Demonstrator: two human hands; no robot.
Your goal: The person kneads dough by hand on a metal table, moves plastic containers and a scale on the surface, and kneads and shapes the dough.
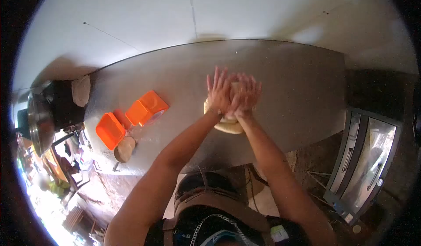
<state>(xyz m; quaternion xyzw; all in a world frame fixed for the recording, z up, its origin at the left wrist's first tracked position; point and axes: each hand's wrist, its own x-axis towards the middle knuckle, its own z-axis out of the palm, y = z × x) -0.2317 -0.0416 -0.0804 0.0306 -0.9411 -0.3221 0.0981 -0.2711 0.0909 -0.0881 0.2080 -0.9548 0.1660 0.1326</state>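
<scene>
A pale lump of dough [229, 127] lies on the grey tabletop, partly hidden under both hands. My left hand [219, 95] presses on it with the heel of the palm, its fingers stretched out and spread toward the far side. Beside it, my right hand [247, 92] also pushes down on the dough, fingers extended and somewhat blurred. The two hands touch near the thumbs, and neither is wrapped round anything.
Left of the hands on the table [302, 97] are an orange container [110, 130], a second orange container [147, 107] and a round-ended scoop or pan [125, 149]. A glass-fronted metal oven or cabinet [366, 162] stands at the right. The wall [237, 9] rises behind the table.
</scene>
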